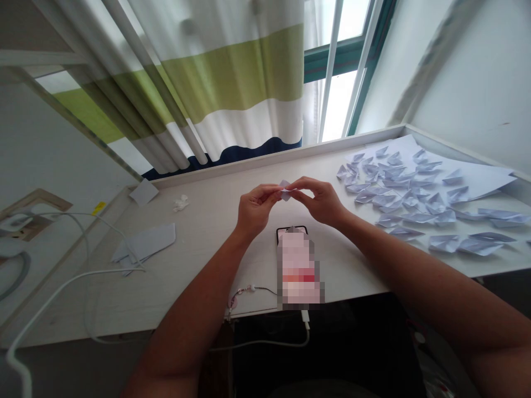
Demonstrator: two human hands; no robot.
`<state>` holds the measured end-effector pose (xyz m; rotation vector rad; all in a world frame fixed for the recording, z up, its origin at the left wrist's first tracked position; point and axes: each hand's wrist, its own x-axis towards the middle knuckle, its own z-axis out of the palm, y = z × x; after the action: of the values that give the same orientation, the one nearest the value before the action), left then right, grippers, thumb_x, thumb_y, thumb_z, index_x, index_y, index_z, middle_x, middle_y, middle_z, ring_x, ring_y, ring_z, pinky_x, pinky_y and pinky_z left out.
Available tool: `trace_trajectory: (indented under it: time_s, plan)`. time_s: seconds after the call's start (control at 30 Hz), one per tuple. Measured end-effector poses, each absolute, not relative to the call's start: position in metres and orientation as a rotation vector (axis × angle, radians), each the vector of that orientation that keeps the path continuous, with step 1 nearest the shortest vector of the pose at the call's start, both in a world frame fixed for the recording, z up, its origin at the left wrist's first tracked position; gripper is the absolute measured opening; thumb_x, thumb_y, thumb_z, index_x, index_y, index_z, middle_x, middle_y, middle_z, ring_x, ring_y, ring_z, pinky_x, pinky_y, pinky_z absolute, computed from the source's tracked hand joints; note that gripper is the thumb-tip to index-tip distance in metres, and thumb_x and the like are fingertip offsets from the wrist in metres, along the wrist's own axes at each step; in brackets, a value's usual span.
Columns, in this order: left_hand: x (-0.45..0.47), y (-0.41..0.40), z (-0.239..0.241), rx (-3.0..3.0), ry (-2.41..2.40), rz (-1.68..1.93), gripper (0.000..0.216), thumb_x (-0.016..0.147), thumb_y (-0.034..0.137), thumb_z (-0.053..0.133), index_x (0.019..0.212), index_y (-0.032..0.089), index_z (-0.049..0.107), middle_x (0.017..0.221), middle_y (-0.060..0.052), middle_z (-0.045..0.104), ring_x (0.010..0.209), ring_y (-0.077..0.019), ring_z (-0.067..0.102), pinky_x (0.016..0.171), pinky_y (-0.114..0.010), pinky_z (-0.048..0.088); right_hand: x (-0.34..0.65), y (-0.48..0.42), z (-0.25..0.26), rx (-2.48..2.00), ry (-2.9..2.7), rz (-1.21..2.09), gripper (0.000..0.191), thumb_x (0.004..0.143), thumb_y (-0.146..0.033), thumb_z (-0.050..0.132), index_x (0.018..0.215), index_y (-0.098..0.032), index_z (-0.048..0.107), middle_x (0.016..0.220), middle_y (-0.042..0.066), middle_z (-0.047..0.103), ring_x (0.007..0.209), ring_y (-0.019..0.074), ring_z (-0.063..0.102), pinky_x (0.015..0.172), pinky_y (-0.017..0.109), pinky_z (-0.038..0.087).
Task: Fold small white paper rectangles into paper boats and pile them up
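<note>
Between my two hands, above the middle of the white desk [215,221], is a small folded piece of white paper [285,190]. My left hand [258,205] pinches its left side with thumb and fingers. On the other side, the thumb and forefinger of my right hand [317,199] are closed on the right edge. Parts of the paper are covered by my fingertips, so its full shape cannot be made out. A phone [296,265] lies just below my hands, its screen blurred, with a charging cable plugged into its lower end.
Many folded paper boats [410,193] spread over the desk's right side, some on large white sheets [477,166]. At left are a stack of paper [153,243], a square sheet [144,192], a crumpled tissue [181,203] and white cables [53,298]. A curtain [232,72] hangs behind.
</note>
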<state>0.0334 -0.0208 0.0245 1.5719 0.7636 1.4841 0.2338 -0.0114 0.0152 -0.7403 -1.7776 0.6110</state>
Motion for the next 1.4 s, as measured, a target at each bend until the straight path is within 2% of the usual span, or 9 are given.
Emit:
trace_trajectory:
  time_s: [0.27,0.4,0.53,0.83,1.07,1.2,1.27,1.33,1.4]
  plan:
    - [0.029,-0.022,0.027,1.671,0.831,1.445,0.019,0.082,0.040,0.093,0.092,0.024,0.088,0.108,-0.008,0.081,0.094,-0.0202,0.076,0.091,-0.038,0.065,0.236,-0.011,0.016,-0.677,-1.774,0.681,0.026,0.103,-0.052,0.071,0.103,-0.030,0.084,0.100,0.005,0.077,0.094,0.0225,0.073,0.087,0.045,0.064]
    - [0.030,-0.020,0.024,1.636,0.814,1.434,0.021,0.081,0.039,0.094,0.090,0.021,0.087,0.099,-0.007,0.082,0.090,-0.0192,0.076,0.087,-0.036,0.065,0.235,-0.010,0.014,-0.653,-1.777,0.725,0.028,0.099,-0.055,0.076,0.096,-0.028,0.083,0.102,0.006,0.077,0.094,0.0221,0.074,0.088,0.045,0.066]
    - [0.033,-0.020,0.021,1.477,0.861,1.435,0.036,0.077,0.040,0.097,0.104,0.020,0.084,0.086,-0.005,0.083,0.077,-0.0171,0.076,0.081,-0.035,0.065,0.229,-0.010,0.008,-0.736,-1.652,0.725,0.034,0.097,-0.057,0.077,0.090,-0.024,0.078,0.092,0.005,0.077,0.086,0.0209,0.073,0.085,0.045,0.066]
    - [0.038,-0.023,0.021,1.326,0.957,1.455,0.043,0.069,0.044,0.101,0.095,0.016,0.083,0.089,-0.007,0.083,0.080,-0.0198,0.078,0.082,-0.039,0.067,0.223,-0.005,0.004,-0.757,-1.525,0.895,0.048,0.086,-0.065,0.085,0.104,-0.021,0.077,0.091,0.006,0.080,0.086,0.0226,0.077,0.085,0.044,0.065]
    - [0.037,-0.021,0.020,1.438,0.976,1.389,0.039,0.075,0.048,0.097,0.097,0.019,0.084,0.092,-0.006,0.083,0.080,-0.0173,0.074,0.075,-0.031,0.061,0.227,-0.009,0.009,-0.816,-1.584,0.988,0.050,0.083,-0.068,0.086,0.080,-0.019,0.076,0.070,0.005,0.075,0.063,0.0173,0.069,0.062,0.034,0.059]
    - [0.033,-0.021,0.021,1.471,1.025,1.260,0.037,0.079,0.051,0.094,0.100,0.021,0.085,0.067,-0.001,0.073,0.059,-0.0124,0.061,0.054,-0.025,0.046,0.231,-0.010,0.009,-0.871,-1.619,0.983,0.050,0.087,-0.068,0.083,0.083,-0.018,0.079,0.057,0.000,0.067,0.044,0.0118,0.056,0.043,0.028,0.046]
    - [0.031,-0.021,0.022,1.414,1.009,1.200,0.037,0.079,0.050,0.094,0.102,0.021,0.085,0.063,0.000,0.070,0.056,-0.0118,0.059,0.052,-0.025,0.045,0.231,-0.009,0.007,-0.893,-1.615,0.994,0.049,0.089,-0.068,0.081,0.089,-0.019,0.083,0.052,-0.002,0.063,0.036,0.0094,0.048,0.036,0.027,0.038]
    - [0.030,-0.021,0.024,1.343,0.961,1.198,0.035,0.079,0.049,0.093,0.097,0.021,0.084,0.074,-0.004,0.077,0.063,-0.0136,0.066,0.057,-0.026,0.050,0.230,-0.009,0.005,-0.856,-1.603,1.010,0.047,0.089,-0.066,0.082,0.094,-0.019,0.085,0.058,-0.001,0.069,0.039,0.0103,0.053,0.036,0.027,0.043]
    - [0.030,-0.020,0.024,1.298,0.924,1.220,0.034,0.079,0.049,0.092,0.091,0.019,0.082,0.086,-0.007,0.081,0.076,-0.0168,0.074,0.065,-0.028,0.056,0.229,-0.009,0.004,-0.792,-1.604,1.017,0.044,0.087,-0.063,0.085,0.097,-0.020,0.086,0.076,0.004,0.079,0.052,0.0139,0.067,0.047,0.030,0.058]
